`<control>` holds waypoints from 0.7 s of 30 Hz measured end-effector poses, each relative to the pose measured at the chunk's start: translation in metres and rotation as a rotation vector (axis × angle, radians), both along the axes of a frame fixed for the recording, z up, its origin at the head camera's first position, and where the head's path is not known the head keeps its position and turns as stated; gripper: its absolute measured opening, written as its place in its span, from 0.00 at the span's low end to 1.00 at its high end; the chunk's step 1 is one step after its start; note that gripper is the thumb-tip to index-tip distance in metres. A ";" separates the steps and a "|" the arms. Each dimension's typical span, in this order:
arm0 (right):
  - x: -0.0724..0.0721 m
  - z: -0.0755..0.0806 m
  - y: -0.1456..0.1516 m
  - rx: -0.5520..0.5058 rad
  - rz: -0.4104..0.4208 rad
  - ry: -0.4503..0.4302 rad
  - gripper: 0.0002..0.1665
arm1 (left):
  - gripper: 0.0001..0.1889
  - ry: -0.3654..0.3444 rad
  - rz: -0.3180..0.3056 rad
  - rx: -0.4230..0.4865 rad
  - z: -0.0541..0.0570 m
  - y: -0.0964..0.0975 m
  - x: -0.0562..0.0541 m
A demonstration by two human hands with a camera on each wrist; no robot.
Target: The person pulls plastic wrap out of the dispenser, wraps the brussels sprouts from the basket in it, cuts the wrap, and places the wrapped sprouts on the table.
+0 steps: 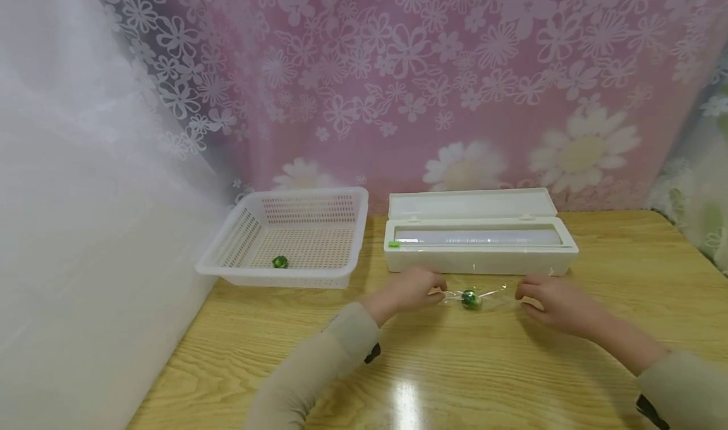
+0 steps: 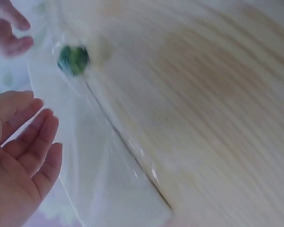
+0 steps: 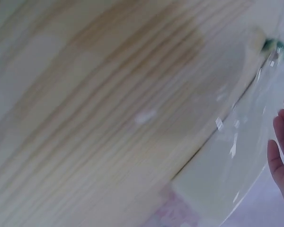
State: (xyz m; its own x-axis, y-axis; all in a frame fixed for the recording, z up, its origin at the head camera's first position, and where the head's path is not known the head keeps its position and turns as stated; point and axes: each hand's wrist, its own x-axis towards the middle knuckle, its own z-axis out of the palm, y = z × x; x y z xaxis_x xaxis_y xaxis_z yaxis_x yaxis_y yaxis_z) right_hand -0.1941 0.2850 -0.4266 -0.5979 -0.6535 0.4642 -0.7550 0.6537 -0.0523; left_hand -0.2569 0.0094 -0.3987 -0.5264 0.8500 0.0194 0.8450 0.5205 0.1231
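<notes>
Likely wrapping step — left hand (image 1: 412, 289) and right hand (image 1: 563, 300) flank green ball (image 1: 470, 300) in clear film (image 1: 490, 293); fingers half-curled, grip indeterminable — next probably needs tightened ends.

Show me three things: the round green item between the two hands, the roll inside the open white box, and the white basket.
Round green item (image 1: 470, 300), head view, middle of its shiny surface.
Roll (image 1: 478, 237), head view, middle of its exposed side.
White basket (image 1: 313, 272), head view, its front rim.
</notes>
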 end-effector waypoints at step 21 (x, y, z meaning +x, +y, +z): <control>-0.005 -0.003 -0.047 0.106 0.049 -0.175 0.17 | 0.13 -0.057 -0.054 -0.078 -0.018 0.037 0.004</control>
State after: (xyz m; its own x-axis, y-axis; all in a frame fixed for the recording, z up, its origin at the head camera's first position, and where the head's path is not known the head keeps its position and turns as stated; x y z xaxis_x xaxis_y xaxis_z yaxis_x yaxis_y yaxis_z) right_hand -0.1991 0.2376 -0.4298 -0.6296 -0.7235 0.2832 -0.7716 0.6250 -0.1187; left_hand -0.2531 0.0466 -0.4163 -0.4786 0.8747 -0.0769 0.8646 0.4847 0.1322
